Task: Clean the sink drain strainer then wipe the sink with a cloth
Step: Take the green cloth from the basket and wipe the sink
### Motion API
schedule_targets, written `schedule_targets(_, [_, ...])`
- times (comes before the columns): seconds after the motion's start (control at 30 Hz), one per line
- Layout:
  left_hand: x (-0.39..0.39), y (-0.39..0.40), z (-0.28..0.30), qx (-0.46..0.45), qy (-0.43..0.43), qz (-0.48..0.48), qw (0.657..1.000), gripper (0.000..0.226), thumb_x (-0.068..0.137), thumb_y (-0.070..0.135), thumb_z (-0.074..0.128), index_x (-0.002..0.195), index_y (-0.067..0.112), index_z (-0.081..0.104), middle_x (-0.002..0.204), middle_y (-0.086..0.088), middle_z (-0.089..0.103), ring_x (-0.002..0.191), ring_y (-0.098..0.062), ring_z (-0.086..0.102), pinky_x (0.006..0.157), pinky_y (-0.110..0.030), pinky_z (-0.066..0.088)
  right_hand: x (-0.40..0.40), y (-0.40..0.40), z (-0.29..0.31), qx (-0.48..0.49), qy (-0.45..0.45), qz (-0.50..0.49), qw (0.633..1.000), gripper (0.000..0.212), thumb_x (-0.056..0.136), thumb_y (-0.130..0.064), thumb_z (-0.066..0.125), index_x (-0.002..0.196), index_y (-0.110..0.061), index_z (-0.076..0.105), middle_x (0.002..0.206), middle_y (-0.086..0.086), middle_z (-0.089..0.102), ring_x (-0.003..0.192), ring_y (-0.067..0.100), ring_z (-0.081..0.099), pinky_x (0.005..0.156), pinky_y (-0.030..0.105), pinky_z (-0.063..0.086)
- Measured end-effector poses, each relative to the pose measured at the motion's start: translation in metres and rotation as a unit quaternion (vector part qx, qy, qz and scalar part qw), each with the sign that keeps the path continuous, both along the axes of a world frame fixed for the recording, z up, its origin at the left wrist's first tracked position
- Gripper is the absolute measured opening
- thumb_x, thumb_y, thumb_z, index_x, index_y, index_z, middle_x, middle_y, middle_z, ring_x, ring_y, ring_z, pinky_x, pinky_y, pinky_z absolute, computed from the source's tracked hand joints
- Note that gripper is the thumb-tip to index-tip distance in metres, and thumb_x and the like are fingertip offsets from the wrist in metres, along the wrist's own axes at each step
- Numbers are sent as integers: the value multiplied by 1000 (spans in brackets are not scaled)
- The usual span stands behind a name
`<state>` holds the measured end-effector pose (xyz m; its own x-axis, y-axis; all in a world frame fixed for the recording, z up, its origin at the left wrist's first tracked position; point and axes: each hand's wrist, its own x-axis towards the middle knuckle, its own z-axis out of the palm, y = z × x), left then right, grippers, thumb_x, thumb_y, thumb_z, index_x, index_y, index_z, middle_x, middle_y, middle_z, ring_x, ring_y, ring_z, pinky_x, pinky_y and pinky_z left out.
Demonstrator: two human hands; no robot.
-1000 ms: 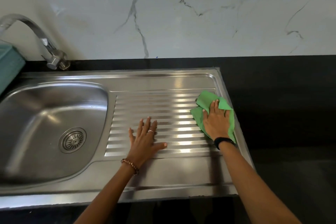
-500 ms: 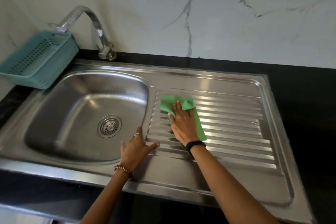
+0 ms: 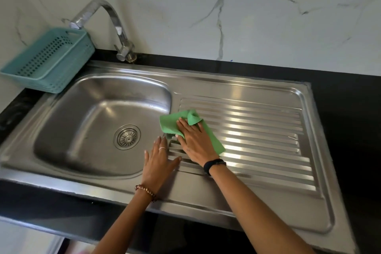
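Note:
A green cloth (image 3: 170, 125) lies at the left end of the ribbed drainboard (image 3: 257, 130) of the steel sink (image 3: 99, 113), right by the basin's edge. My right hand (image 3: 195, 142) presses flat on the cloth with straight fingers. My left hand (image 3: 157, 161) rests flat on the sink's rim between basin and drainboard, fingers spread, holding nothing. The round drain strainer (image 3: 127, 137) sits in the basin floor, to the left of both hands.
A chrome tap (image 3: 115, 27) curves over the basin from the back. A teal perforated basket (image 3: 49, 60) stands at the back left on the black counter (image 3: 346, 97). A marble wall runs behind.
My right hand has slid the cloth leftward across the drainboard, from its right end to the basin's edge. My left hand moved left to the rim. The view has swung left too.

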<state>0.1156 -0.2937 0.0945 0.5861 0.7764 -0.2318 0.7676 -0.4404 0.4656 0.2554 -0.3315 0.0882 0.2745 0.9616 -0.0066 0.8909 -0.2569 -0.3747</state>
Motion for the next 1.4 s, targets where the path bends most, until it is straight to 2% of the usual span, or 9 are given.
schedule_targets(0.2, [52,-46,0,53,-24,-139,989,85,85,56,46,147,20,0,158,-2,-3,144,-16,-8,112,-34,-14,47,-86,-3,11,-13,-136,991,48,99,-33,30,145,-18,29,152,-3,32,142,13,26,120,39,6])
schedule_targets(0.33, [92,-82,-7,53,18,-241,969,86,81,67,41,145,32,-4,158,4,-5,144,-16,-11,112,-44,-16,90,-143,-1,-3,-35,-213,977,46,99,-32,31,144,-21,33,152,-6,33,141,9,27,119,38,12])
schedule_targets(0.47, [102,-95,-15,19,50,-254,966,90,74,74,42,144,39,-2,157,6,-11,144,-18,-13,110,-53,-15,125,-188,7,-17,-56,-271,961,43,99,-26,35,141,-19,37,150,-3,37,139,16,33,114,44,18])
schedule_targets(0.63, [95,-89,-13,31,50,-276,959,114,42,94,-1,142,40,-8,153,10,-17,143,-15,-14,111,-52,-13,131,-201,8,-34,-70,-320,944,43,99,-27,34,140,-14,39,149,3,37,139,23,33,115,49,18])
schedule_targets(0.87, [86,-81,-6,9,17,-242,970,85,81,59,51,145,33,2,156,2,-15,143,-20,-16,113,-50,-13,109,-195,4,-60,-43,-414,907,51,100,-28,31,144,-4,27,153,15,27,140,34,27,115,53,14])
schedule_targets(1.0, [54,-55,-9,22,-29,-195,980,83,84,52,51,144,31,-3,153,2,-21,138,-19,-25,111,-45,-17,88,-196,2,-82,-50,-415,905,53,99,-29,31,145,-3,22,155,16,22,141,35,22,115,54,13])
schedule_targets(1.2, [6,-12,-7,12,7,-98,995,92,81,60,49,144,29,-10,152,-5,-25,137,-21,-27,110,-45,-18,60,-160,4,-97,-60,-373,921,53,100,-31,26,147,-7,18,157,12,17,143,28,19,116,48,14])
schedule_targets(1.3, [-10,3,-7,-19,18,-67,997,99,76,65,51,146,24,-7,154,-11,-20,142,-26,-18,114,-46,-10,30,-120,4,-74,-46,-322,943,52,99,-29,28,146,-9,22,156,9,21,143,22,23,116,45,15])
schedule_targets(1.4, [-17,6,-7,-52,-4,-62,997,98,75,67,52,146,31,-5,157,-12,-9,144,-30,5,116,-46,12,2,-75,3,-45,-21,-277,960,52,98,-29,31,146,-10,26,155,7,24,143,19,24,118,43,12])
